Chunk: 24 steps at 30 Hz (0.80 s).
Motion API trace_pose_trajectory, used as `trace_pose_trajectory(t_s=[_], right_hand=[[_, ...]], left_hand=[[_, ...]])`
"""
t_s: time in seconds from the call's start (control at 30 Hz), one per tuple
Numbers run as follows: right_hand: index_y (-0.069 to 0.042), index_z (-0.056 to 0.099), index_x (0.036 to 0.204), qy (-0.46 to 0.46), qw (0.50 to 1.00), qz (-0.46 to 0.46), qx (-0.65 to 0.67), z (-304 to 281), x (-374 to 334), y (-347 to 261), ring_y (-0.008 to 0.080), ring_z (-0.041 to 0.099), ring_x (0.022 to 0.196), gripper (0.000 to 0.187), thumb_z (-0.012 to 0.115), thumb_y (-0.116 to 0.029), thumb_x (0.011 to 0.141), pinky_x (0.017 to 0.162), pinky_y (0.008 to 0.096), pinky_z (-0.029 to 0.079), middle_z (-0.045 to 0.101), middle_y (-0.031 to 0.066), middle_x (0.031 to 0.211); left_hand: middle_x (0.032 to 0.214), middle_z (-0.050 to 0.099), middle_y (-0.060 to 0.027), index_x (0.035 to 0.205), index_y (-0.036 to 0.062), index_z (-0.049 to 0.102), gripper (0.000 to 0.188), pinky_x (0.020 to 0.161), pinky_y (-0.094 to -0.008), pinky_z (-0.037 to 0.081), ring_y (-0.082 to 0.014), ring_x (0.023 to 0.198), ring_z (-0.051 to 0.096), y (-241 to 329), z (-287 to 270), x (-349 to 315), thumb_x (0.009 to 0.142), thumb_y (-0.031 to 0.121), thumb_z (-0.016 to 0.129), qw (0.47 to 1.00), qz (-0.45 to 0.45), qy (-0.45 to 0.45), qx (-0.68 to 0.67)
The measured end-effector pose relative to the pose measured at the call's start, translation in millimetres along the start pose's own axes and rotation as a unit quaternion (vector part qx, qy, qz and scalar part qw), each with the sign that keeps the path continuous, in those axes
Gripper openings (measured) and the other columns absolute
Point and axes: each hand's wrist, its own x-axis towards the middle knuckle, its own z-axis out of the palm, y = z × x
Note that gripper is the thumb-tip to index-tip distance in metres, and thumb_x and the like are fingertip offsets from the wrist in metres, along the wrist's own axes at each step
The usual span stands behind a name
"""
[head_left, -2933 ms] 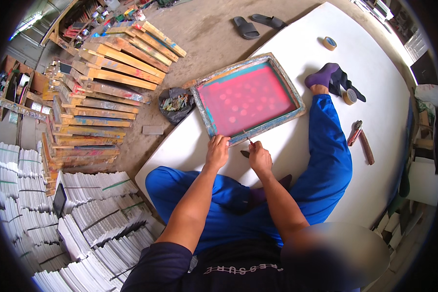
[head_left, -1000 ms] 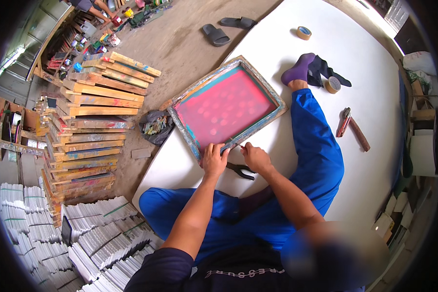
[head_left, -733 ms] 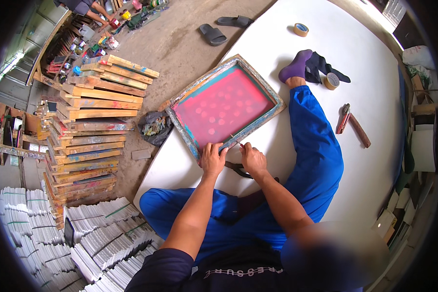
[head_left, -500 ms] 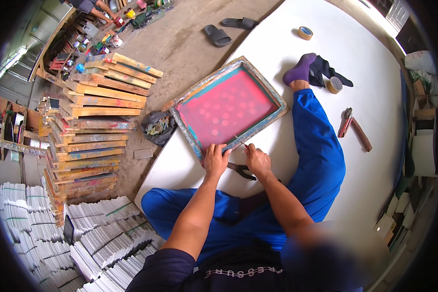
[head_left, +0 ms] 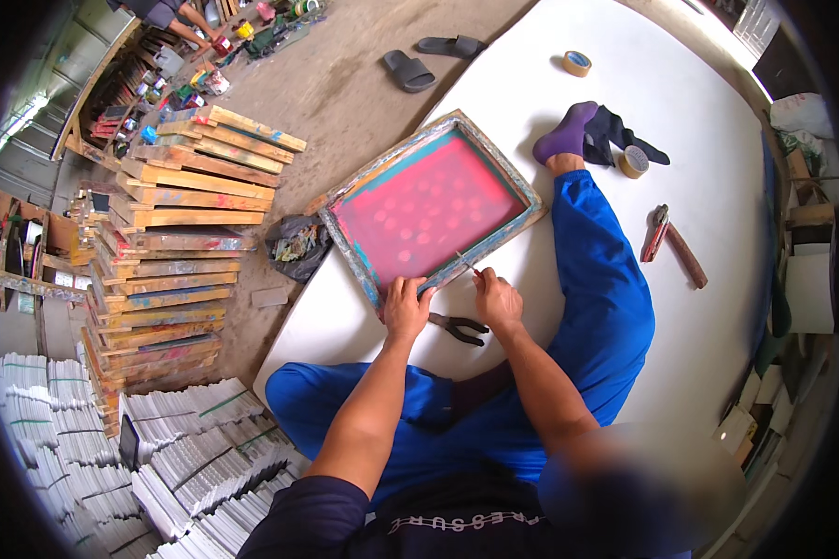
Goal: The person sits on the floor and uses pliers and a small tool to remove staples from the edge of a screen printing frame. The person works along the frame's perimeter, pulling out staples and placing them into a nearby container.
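Observation:
A wooden screen-printing frame with a pink mesh and teal edges lies tilted on the white board before me. My left hand grips its near rail close to the near left corner, thumb and fingers closed over the wood. Just to the right, my right hand is closed round a thin tool with a slim metal shaft, which looks like a screwdriver. Its tip meets the frame's near rail; the handle is mostly hidden in my fingers. Between my wrists, dark-handled pliers rest on the board.
On the white board are tape rolls, a red-handled cutter, a brown stick and a black cloth. Stacked wooden frames and white bundles stand left. Sandals lie beyond; another person is far left.
My right hand has shifted slightly right and down, and the tool has moved with it along the near rail. The pliers show more fully. My left hand keeps its place on the frame.

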Motion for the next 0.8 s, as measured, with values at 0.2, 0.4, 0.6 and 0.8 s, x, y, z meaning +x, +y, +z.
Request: trace_pose_trajectory(t_s=[0.2, 0.4, 0.6, 0.8], right_hand=[[-0.012, 0.058, 0.109, 0.019, 1.0, -0.013, 0.0, -9.5, 12.8, 8.9, 0.0471, 0.068, 0.082, 0.027, 0.051, -0.036, 0.102, 0.073, 0.0575, 0.053, 0.069, 0.025, 0.09], [-0.005, 0.064, 0.111, -0.074, 0.997, -0.005, -0.023, -28.6, 30.0, 5.9, 0.0465, 0.068, 0.092, 0.036, 0.057, -0.038, 0.098, 0.081, 0.0553, 0.053, 0.071, 0.0263, 0.096], [-0.001, 0.068, 0.115, -0.192, 0.98, -0.011, -0.053, -74.0, 63.2, -3.3, 0.0428, 0.067, 0.104, 0.044, 0.059, -0.039, 0.095, 0.089, 0.0513, 0.053, 0.071, 0.0257, 0.106], [-0.006, 0.061, 0.107, -0.082, 0.99, 0.027, 0.108, -3.2, 13.8, 18.2, 0.0505, 0.065, 0.093, 0.035, 0.051, -0.039, 0.101, 0.084, 0.0588, 0.05, 0.069, 0.0307, 0.094]], left_hand=[[0.102, 0.059, -0.0118, 0.106, 0.0085, 0.065, 0.026, 0.087, -0.0465, 0.048, -0.0352, 0.101, 0.057, 2.0, 1.0, 2.3, 0.088, 0.025, 0.074, 1.0, 0.026, 0.01, -0.003], [0.101, 0.059, -0.0122, 0.105, 0.0086, 0.064, 0.026, 0.086, -0.0465, 0.049, -0.0355, 0.099, 0.057, 3.5, 0.6, 2.5, 0.088, 0.025, 0.074, 1.0, 0.023, 0.008, -0.004], [0.101, 0.059, -0.01, 0.104, 0.0107, 0.066, 0.027, 0.084, -0.0468, 0.049, -0.0343, 0.099, 0.059, 3.1, 2.1, -1.8, 0.086, 0.027, 0.076, 1.0, 0.015, 0.009, 0.0], [0.099, 0.059, -0.0116, 0.104, 0.0093, 0.064, 0.039, 0.085, -0.0486, 0.048, -0.0348, 0.098, 0.058, 9.6, 4.6, 6.1, 0.082, 0.038, 0.078, 0.999, 0.004, -0.004, 0.041]])
